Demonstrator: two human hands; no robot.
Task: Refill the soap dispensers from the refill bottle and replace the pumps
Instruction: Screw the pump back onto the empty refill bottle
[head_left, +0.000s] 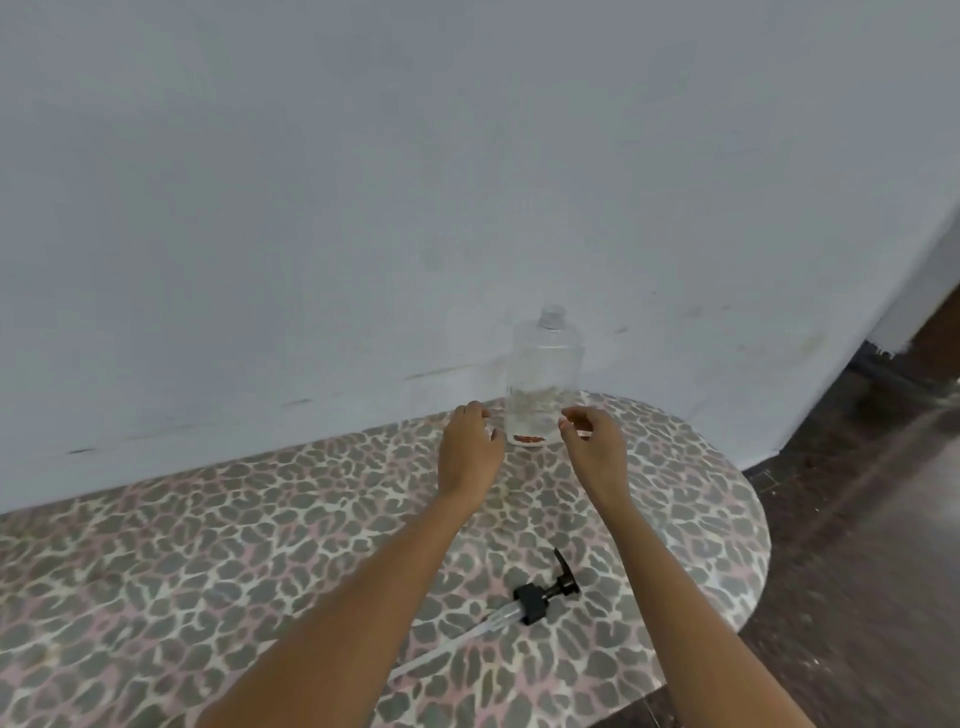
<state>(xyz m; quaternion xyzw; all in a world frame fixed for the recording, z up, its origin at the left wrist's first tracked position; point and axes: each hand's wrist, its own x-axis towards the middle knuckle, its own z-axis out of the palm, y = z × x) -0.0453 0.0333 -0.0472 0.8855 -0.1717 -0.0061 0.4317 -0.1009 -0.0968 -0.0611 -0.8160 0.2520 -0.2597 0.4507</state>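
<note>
A clear plastic dispenser bottle (544, 371) stands upright at the back of the table, close to the wall, with its threaded neck uncovered. My left hand (469, 451) is just left of its base and my right hand (595, 444) just right of it, both with fingers curled and apart, holding nothing. Whether either hand touches the bottle is unclear. A black pump (545, 592) with its clear tube lies on its side on the table between my forearms, nearer to me.
The table (208, 545) has a leopard-print cover and a rounded right end. A grey wall (415, 182) rises directly behind it. Dark floor (857, 545) lies to the right.
</note>
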